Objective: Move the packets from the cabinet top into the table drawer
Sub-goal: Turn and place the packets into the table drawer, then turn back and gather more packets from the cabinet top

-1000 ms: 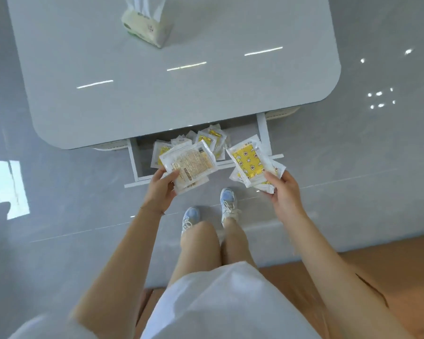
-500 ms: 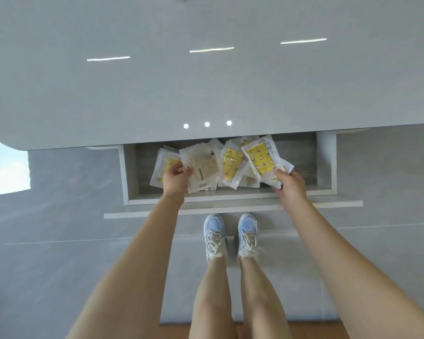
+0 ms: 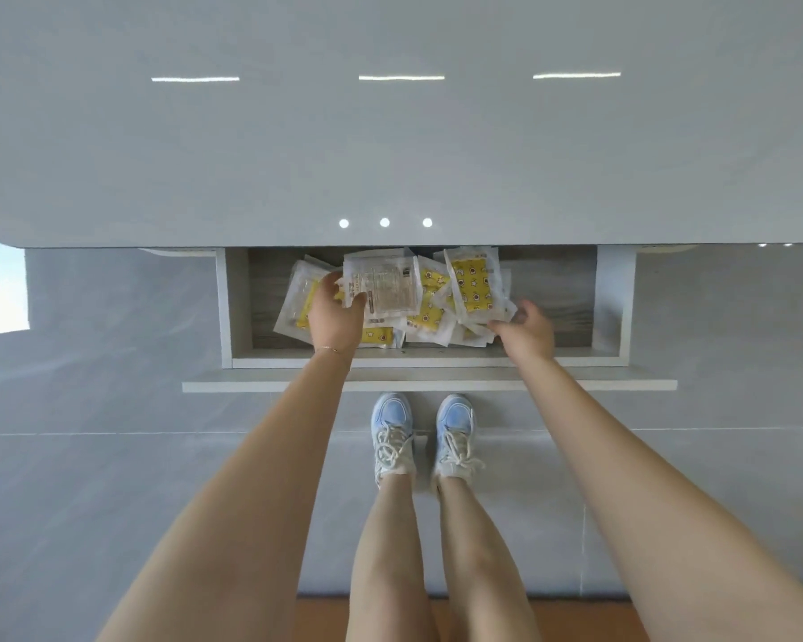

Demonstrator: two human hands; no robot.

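The table drawer stands pulled out under the grey table top, with several clear packets of yellow patterned contents piled inside. My left hand is inside the drawer, holding a packet with a printed white back over the pile. On the right side of the pile, my right hand pinches the lower corner of a yellow packet stack that leans up against the pile. The cabinet is out of view.
The drawer's front panel juts toward me at shin level, just above my two light blue shoes. Grey floor tiles lie on both sides, and a wooden strip runs along the bottom edge.
Both hands have gone from in front of the drawer down into it, carrying their packets onto the pile. The view has closed in on the drawer.
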